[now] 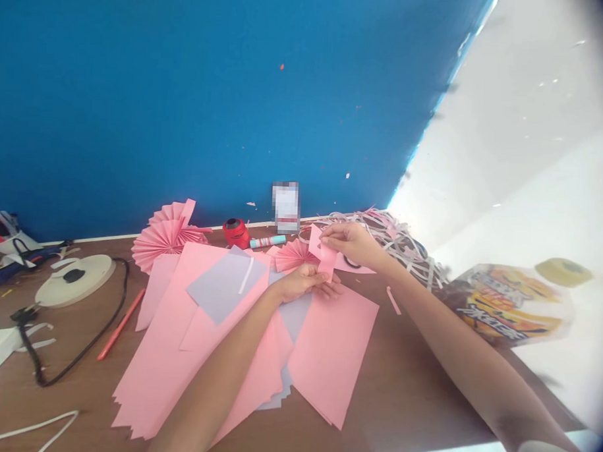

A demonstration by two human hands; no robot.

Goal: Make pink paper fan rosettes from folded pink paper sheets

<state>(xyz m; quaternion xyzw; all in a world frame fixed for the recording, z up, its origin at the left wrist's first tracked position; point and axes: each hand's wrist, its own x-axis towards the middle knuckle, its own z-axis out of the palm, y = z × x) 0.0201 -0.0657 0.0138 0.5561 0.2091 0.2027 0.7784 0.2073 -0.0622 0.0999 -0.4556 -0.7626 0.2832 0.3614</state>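
A narrow piece of pink paper (326,261) is held upright between both hands above the paper sheets. My left hand (304,283) is closed on its lower end, thumb in front. My right hand (348,243) pinches its upper part from the right. Below them lie a stack of pink sheets (334,349) and a wider spread of pink paper (163,359) with grey-lilac sheets (225,283) among it. Just behind the left hand rests a pleated pink paper fan (294,255). Part of a dark ring, perhaps a scissors handle, shows behind the right hand.
Along the blue wall stand more pleated fans (162,237), a red round object (236,233) and a glue stick (268,242). White and pink paper strips (395,236) heap at the back right. A red pen (121,325), a black cable (87,353) and a round white device (75,282) lie left.
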